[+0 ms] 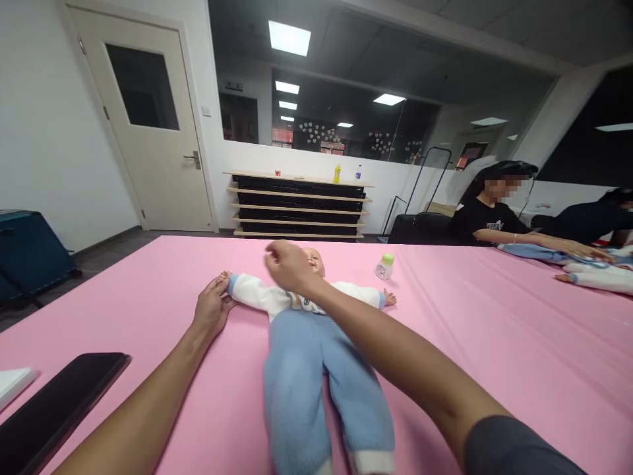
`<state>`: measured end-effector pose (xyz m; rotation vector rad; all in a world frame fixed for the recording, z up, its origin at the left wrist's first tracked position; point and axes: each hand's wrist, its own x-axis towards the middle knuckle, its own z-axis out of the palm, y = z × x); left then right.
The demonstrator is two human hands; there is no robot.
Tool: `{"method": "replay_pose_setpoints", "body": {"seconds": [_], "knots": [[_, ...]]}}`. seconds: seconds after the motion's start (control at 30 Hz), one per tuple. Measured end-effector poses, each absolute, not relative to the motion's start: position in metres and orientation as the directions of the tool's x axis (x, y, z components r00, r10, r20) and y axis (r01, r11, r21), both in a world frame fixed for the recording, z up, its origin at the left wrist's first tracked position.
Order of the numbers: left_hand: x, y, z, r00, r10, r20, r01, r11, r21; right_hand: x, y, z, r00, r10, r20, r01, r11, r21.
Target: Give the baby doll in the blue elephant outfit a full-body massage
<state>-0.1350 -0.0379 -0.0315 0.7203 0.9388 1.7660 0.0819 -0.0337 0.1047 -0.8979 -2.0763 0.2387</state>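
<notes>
A baby doll [299, 363] lies face up on the pink-covered table [198, 409], arms stretched out sideways. It wears a white top with blue cuffs [257, 293] and fluffy blue trousers [297, 382]. At the doll's arm on the left, my left hand [212, 303] is closed around its small hand. My right hand [287, 265] is above the doll's upper body, beside its head [315, 259], and covers part of both. Its fingers are curled, and their tips and anything in them are hidden.
A small bottle with a green cap [384, 266] stands beyond the doll's other arm. At the near left lie a black phone [62, 402] and a white object [14, 384]. To the right, another person [494, 208] handles blue and white clothing [593, 264]. Shelving [299, 204] stands behind.
</notes>
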Motion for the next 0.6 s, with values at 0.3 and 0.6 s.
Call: {"method": "replay_pose_setpoints", "body": {"seconds": [0.3,0.6], "knots": [[-0.128,-0.036,-0.039,-0.415,0.895,0.163,-0.106,-0.225,0.969,-0.022,0.026,0.007,-0.535,0.809,0.243,0.384,0.489,-0.783],[-0.126,-0.04,-0.035,-0.433,0.845,0.313,0.09,-0.304,0.948,-0.024,0.02,0.007,-0.492,0.833,0.253,0.368,0.462,-0.807]]}}
